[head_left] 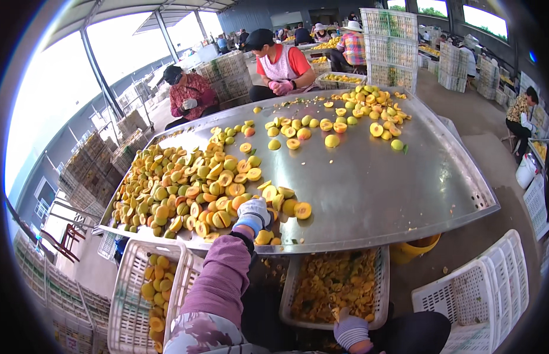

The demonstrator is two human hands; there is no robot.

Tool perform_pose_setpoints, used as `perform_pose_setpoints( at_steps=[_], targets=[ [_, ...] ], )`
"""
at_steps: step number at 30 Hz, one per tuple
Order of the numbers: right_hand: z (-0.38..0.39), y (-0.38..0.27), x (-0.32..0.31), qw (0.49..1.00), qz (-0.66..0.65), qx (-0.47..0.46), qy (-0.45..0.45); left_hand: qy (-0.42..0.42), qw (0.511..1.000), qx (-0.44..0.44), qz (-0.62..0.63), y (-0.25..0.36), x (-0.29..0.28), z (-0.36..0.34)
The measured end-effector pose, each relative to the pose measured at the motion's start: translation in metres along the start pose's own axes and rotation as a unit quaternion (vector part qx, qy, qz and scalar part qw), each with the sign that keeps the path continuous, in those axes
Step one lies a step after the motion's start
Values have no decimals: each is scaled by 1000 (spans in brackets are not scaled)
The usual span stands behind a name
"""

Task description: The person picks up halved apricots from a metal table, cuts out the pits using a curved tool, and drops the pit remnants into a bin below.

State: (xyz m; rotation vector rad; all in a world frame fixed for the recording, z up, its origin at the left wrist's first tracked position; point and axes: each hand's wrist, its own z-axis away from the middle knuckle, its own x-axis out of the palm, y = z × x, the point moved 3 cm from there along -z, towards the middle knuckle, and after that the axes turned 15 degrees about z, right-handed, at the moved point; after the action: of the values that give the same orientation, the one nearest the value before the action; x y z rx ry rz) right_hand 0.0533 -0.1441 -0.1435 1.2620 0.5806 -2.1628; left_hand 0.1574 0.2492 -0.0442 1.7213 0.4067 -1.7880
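My left hand (255, 213), in a white and grey glove with a blue cuff, reaches to the near edge of the heap of halved yellow peaches (186, 183) on the metal table (369, 194). Its fingers point down among the fruit and are mostly hidden, so their grip does not show. Low on the right, my right hand (351, 330) wears a striped glove and is closed around a small tan-ended object (336, 314) whose kind I cannot make out. Beneath the table edge, a crate (381, 295) holds brown-orange fruit scraps, close by that hand.
Left of my arm stands a white crate (124, 295) with peach halves. Nested white crates (499, 283) sit at right, a yellow bucket (413, 251) under the table. More peaches (375, 106) lie at the far end. Two people (283, 65) (192, 97) sit across the table.
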Motion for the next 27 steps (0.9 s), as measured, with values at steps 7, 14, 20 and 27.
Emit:
perform_pose_setpoints(
  at_steps=[7, 14, 20, 27],
  targets=[
    [-7, -7, -15, 996, -63, 16, 56, -43, 998, 38, 26, 9, 12, 18],
    [4, -7, -11, 927, -253, 78, 264, 3, 803, 97, 588, 5, 7, 103],
    [28, -25, -63, 879, -301, 3, 369, -141, 490, 68, 857, 32, 41, 207],
    [36, -41, -67, 907, -154, -48, 389, -89, 685, 202, 694, 51, 46, 249]
  ],
)
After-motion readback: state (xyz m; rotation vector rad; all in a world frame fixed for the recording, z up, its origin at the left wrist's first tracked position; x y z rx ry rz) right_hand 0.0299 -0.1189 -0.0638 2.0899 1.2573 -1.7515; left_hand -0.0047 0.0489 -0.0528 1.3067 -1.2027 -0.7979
